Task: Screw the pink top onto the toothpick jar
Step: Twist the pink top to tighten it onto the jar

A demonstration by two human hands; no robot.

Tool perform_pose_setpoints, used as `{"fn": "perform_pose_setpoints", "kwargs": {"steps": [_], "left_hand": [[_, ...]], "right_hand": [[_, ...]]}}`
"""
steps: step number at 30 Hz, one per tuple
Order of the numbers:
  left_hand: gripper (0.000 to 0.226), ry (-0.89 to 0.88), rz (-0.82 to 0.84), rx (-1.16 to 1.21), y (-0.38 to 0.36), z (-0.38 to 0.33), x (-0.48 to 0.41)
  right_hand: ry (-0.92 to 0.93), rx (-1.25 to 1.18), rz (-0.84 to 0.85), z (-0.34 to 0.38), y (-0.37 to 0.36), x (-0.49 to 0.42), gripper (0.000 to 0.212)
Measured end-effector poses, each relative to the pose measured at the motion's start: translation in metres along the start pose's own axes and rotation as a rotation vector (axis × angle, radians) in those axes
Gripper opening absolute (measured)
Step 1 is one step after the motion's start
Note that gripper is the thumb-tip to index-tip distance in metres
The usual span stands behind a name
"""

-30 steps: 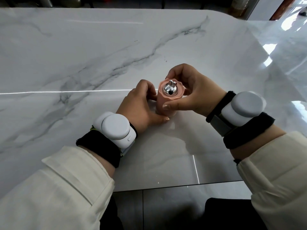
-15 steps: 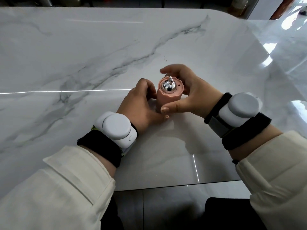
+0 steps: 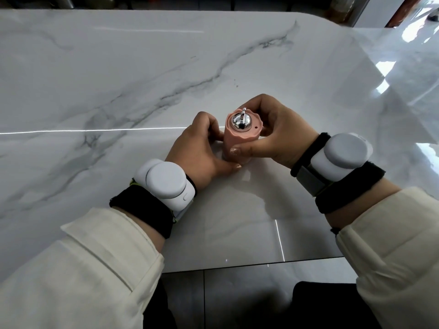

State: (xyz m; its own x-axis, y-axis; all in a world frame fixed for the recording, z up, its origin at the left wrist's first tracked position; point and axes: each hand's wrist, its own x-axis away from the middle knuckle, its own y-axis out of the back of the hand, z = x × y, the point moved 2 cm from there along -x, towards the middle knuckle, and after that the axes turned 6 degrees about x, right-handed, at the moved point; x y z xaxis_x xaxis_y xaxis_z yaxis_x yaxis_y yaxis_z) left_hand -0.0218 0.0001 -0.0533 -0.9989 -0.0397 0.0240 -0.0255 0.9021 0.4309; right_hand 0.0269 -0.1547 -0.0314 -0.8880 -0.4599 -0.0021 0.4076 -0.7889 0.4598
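no readable text, labels, brands or numbers anywhere, none on any surface

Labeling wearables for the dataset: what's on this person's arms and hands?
Cream sleeves on both arms. Left hand and right hand are gloveless. Each wrist carries a rounded white device, left, right, on a black strap. The thumbnails look glittery.

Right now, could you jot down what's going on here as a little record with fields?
surface: white marble table
object: toothpick jar, upright on the table
lid: pink top sitting on the jar, silver ball knob in its middle
left hand: wrapped around the jar's lower part
right hand: fingers and thumb around the pink top
wrists: a white device strapped on each
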Motion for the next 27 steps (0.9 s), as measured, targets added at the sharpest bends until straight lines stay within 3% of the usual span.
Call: {"fn": "perform_pose_setpoints", "kwargs": {"steps": [10,18,27], "left_hand": [[0.064,-0.008,-0.025,-0.011,-0.001,0.000,-0.001],[0.064,-0.015,0.028,0.029,0.002,0.002,-0.003],[0.067,-0.039,0.008,0.006,0.001,0.002,-0.002]], "right_hand": [[0.017,0.106,-0.147,0.006,-0.010,0.001,0.055],[0.031,-0.032,0.190,0.000,0.001,-0.001,0.063],[0.015,0.007,0.057,-0.001,0.002,-0.001,0.053]]}}
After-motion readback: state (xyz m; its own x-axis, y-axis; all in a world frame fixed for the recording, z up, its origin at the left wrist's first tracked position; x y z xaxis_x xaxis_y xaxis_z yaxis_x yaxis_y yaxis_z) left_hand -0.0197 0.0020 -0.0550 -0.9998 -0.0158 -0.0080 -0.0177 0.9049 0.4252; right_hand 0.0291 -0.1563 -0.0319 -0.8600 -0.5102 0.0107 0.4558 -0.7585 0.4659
